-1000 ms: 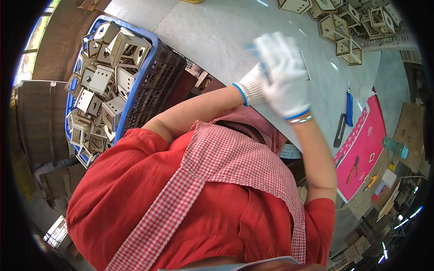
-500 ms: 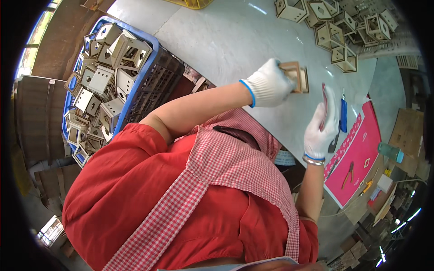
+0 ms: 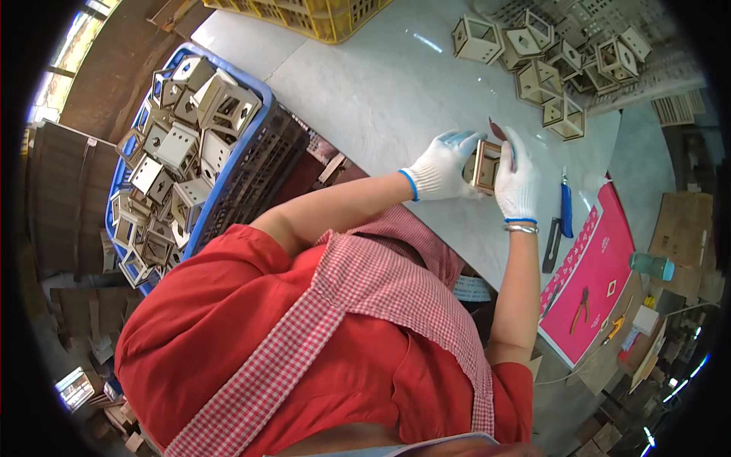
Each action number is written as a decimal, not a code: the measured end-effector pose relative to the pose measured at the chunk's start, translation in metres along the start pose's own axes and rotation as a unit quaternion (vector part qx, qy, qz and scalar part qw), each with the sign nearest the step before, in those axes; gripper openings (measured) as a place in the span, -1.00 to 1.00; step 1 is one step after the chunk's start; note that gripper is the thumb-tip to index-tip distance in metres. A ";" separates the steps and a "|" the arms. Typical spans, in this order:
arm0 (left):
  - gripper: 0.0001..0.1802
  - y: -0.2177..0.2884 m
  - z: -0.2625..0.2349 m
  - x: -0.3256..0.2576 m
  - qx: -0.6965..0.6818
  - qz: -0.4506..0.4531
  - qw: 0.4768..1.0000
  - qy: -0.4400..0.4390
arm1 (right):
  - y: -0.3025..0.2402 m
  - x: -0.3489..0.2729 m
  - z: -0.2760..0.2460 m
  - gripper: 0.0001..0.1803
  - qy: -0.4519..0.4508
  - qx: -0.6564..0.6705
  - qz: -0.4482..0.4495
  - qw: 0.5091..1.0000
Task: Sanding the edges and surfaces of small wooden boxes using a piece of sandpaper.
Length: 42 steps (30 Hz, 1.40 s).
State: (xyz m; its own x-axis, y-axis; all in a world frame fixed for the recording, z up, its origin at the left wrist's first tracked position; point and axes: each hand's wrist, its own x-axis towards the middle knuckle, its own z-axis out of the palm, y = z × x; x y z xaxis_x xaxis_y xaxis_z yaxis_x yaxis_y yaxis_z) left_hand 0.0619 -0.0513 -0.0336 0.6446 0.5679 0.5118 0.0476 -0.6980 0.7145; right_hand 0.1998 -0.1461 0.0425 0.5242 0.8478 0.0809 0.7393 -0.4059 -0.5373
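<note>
Both my hands wear white knitted gloves with blue cuffs. Between them, just above the table, is a small open wooden box frame (image 3: 487,167) with brown edges. My left hand (image 3: 445,164) grips it from the left, fingers curled over the far side and thumb on the near side. On the other side, my right hand (image 3: 518,179) lies along the frame with long, nearly straight fingers. A dark reddish-brown flat piece (image 3: 496,131) pokes out at its palm, held there; its exact kind is unclear. A metal bracelet circles my right wrist.
A blue crate (image 3: 266,95) full of wooden boxes stands at left. More boxes (image 3: 539,80) sit at the far right beside a pale perforated crate. A yellow crate (image 3: 335,19) is at the back. Right of my hand lie a blue-handled cutter (image 3: 566,206), a pink sheet (image 3: 590,293) and pliers (image 3: 580,311).
My left hand has turned and brought the box frame nearer to me. My right hand has moved left and now meets the frame. The view has shifted slightly, showing more of the yellow crate.
</note>
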 end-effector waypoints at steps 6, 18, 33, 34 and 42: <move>-0.03 -0.035 0.020 0.003 0.062 0.028 0.982 -0.174 | -0.046 -0.051 0.017 -0.35 0.070 -0.171 -0.249 0.951; -0.29 -0.013 -0.098 0.099 0.106 -0.155 0.828 -0.528 | -0.046 -0.077 -0.024 -0.64 0.188 0.138 0.078 0.969; -0.10 -0.044 -0.092 -0.009 0.106 0.017 0.991 -0.080 | 0.017 0.046 0.021 -0.39 -0.053 -0.138 -0.292 0.945; -0.14 -0.048 -0.097 0.000 0.085 0.030 0.991 -0.103 | 0.024 0.057 0.019 -0.39 -0.119 -0.166 -0.254 0.945; -0.29 -0.064 -0.092 0.004 0.039 0.061 0.989 -0.128 | 0.043 0.036 0.049 -0.37 -0.047 -0.068 -0.281 0.956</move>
State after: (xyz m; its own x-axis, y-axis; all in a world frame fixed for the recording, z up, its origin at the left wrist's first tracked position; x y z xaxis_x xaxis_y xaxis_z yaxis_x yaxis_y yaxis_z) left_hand -0.0091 0.0356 -0.0330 0.8206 0.3555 0.4475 0.0096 -0.7915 0.6111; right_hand 0.2303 -0.1164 -0.0190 -0.0083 0.9694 0.2454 0.9444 0.0882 -0.3167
